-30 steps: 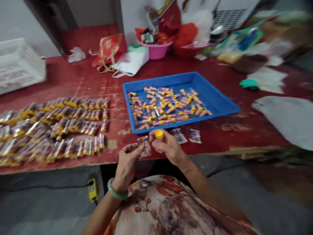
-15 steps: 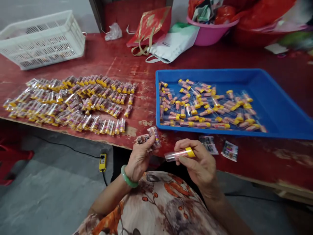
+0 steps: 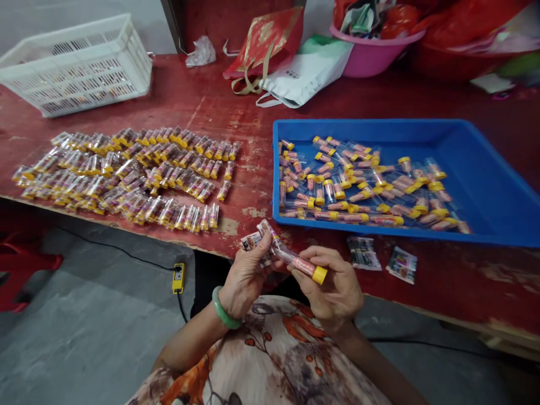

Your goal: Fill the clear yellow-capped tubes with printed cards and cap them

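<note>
My right hand (image 3: 333, 284) is closed round a clear tube with a yellow cap (image 3: 302, 264), its open end pointing up-left. My left hand (image 3: 247, 273), with a green bangle on the wrist, pinches a rolled printed label (image 3: 270, 233) at the tube's mouth and holds more small labels (image 3: 252, 242). Both hands hover just in front of the red table's edge (image 3: 236, 230). A blue tray (image 3: 476, 185) to the right holds several yellow-capped tubes (image 3: 354, 185). Rows of filled tubes (image 3: 126, 174) lie on the table to the left.
Two loose printed labels (image 3: 382, 257) lie on the table before the tray. A white plastic crate (image 3: 78, 64) stands at the back left. Bags (image 3: 291, 62) and a pink bowl (image 3: 371, 53) crowd the back. A yellow switch box (image 3: 178, 278) hangs on a cable below.
The view swung left and settled. My right hand turned the tube from cap-up to slanted, and its open end has met the rolled label in my left hand.
</note>
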The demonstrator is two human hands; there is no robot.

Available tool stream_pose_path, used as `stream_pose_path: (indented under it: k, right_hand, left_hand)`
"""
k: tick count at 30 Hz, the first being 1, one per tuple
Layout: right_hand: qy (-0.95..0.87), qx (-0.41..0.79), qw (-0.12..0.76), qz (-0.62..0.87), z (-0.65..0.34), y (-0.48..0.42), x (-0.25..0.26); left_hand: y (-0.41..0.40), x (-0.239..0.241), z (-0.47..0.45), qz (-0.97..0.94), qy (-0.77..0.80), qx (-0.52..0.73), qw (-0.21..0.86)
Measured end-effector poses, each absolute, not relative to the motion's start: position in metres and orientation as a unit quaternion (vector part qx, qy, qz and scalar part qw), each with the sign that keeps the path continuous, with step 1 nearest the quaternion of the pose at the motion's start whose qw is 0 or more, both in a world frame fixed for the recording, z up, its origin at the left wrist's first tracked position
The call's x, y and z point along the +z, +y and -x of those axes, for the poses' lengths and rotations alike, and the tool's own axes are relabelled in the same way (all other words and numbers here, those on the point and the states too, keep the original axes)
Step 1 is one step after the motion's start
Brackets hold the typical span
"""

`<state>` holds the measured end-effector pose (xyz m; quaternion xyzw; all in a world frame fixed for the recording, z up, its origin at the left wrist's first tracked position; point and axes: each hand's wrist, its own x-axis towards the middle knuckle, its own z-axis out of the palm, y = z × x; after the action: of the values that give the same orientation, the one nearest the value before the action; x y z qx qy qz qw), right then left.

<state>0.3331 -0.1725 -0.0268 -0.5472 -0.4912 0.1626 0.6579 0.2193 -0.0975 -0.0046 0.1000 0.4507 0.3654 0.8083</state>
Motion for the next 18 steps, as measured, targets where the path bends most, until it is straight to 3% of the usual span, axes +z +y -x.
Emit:
stream_pose_path:
  k: [3, 8, 13, 18]
  right_hand:
    - [-0.492, 0.145, 0.66, 0.549, -0.332, -0.17, -0.03]
    - [-0.576, 0.004, 0.573, 0.584, -0.326, -0.169, -0.036]
    - [-0.607, -0.051, 0.564, 0.557, -0.323, -0.161, -0.042]
    - [-0.666, 0.156, 0.522, 0.509, -0.34, -0.16, -0.037]
  left_hand:
    - [-0.099, -0.007, -0.219, -0.112, 0.443, 0.369, 0.809]
    - [-0.104, -0.01, -0.218, -0.14, 0.422, 0.41, 0.796]
    - [-0.106, -0.01, -0.217, -0.155, 0.395, 0.416, 0.804]
    - [-0.1, -0.013, -0.206, -0.159, 0.406, 0.393, 0.81]
